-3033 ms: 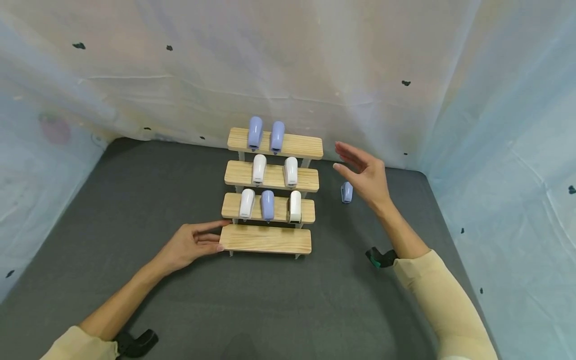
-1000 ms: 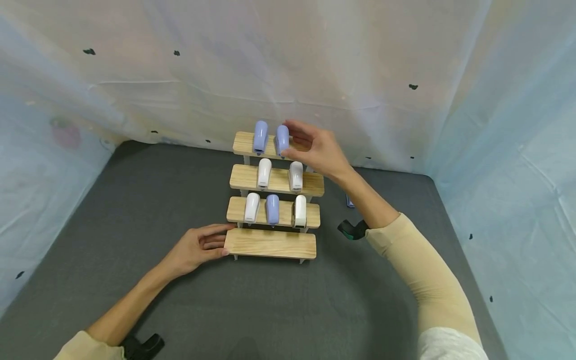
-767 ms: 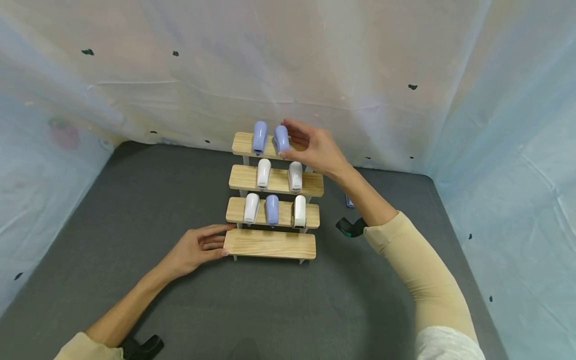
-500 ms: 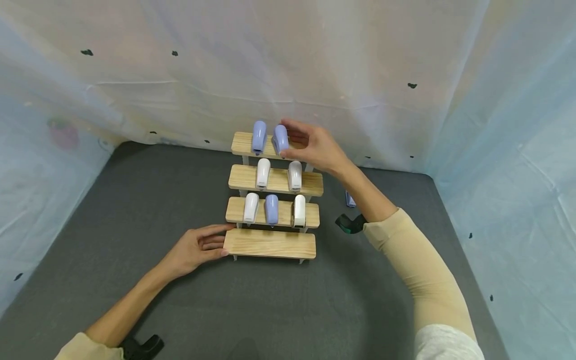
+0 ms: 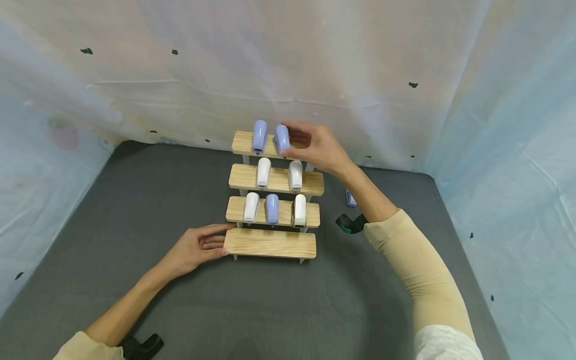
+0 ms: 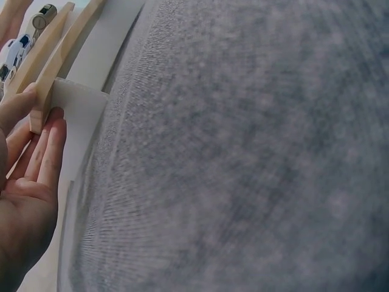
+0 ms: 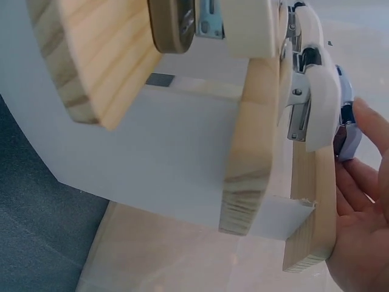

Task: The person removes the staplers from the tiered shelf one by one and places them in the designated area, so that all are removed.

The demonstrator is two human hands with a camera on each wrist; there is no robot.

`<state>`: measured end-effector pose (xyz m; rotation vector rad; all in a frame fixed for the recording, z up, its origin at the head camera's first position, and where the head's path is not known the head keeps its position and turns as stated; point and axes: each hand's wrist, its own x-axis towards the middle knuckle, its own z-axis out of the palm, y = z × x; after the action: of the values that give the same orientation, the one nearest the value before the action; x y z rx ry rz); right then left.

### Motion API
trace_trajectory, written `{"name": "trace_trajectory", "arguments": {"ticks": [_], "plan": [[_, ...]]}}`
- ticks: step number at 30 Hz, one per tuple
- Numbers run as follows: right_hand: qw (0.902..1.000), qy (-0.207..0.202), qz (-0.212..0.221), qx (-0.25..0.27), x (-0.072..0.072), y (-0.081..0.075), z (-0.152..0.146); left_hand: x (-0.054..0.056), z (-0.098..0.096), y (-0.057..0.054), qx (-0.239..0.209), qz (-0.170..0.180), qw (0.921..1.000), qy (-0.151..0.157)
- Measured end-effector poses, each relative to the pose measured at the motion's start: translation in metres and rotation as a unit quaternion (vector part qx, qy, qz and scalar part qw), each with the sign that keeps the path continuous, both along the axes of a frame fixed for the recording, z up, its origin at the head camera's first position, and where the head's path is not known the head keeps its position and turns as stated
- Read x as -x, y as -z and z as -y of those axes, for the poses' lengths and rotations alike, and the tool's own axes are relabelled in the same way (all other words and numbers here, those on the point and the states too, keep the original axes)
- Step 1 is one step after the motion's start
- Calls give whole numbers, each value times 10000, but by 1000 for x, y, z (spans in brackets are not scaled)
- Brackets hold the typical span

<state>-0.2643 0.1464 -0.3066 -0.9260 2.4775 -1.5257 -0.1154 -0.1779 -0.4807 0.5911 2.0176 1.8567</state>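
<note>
A four-step wooden rack (image 5: 270, 243) carries small white and lavender staplers. My right hand (image 5: 317, 147) is at the top step, thumb and fingers around the right-hand lavender stapler (image 5: 282, 139), which leans slightly askew. The right wrist view shows that stapler (image 7: 346, 115) between thumb and fingers at the board's far side. Another lavender stapler (image 5: 259, 135) stands left of it. My left hand (image 5: 191, 252) grips the left end of the lowest step; in the left wrist view its thumb and fingers hold the board's end (image 6: 41, 103) from both sides.
Two white staplers (image 5: 263, 172) sit on the second step. The third step holds a white stapler (image 5: 251, 207), a lavender one (image 5: 272, 209) and a cream one (image 5: 299, 210). Another lavender stapler (image 5: 350, 198) lies on the dark cloth, partly behind my right forearm. Curtains (image 5: 225, 65) surround the table.
My right hand has come left from above the right side of the table and taken hold of the top-step stapler, which has turned slightly. My left hand has stayed at the rack.
</note>
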Motion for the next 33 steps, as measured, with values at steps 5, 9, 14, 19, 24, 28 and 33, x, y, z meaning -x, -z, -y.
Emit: {"name": "trace_trajectory", "arguments": {"ticks": [5, 9, 14, 19, 24, 28, 33], "plan": [[9999, 6, -5, 141, -9, -8, 2, -1, -1, 1, -10, -63, 10000, -15], [9998, 11, 17, 202, -22, -20, 1, -1, -1, 0, -18, -69, 10000, 18], [9994, -26, -90, 319, -26, -24, -3, -2, -1, -2, -45, 59, 10000, 0], [9992, 69, -125, 385, -26, -23, -9, -3, -2, -2, -41, 123, 9999, -16], [9986, 272, -99, 452, -28, -25, -16, -3, -1, -3, -3, 166, 9999, -38], [9978, 451, -57, 473, -29, -24, -23, -3, -1, -5, 22, 183, 9998, -31], [9958, 617, -206, 641, -30, -22, -32, -4, 0, -5, 19, 183, 9998, -17]]}}
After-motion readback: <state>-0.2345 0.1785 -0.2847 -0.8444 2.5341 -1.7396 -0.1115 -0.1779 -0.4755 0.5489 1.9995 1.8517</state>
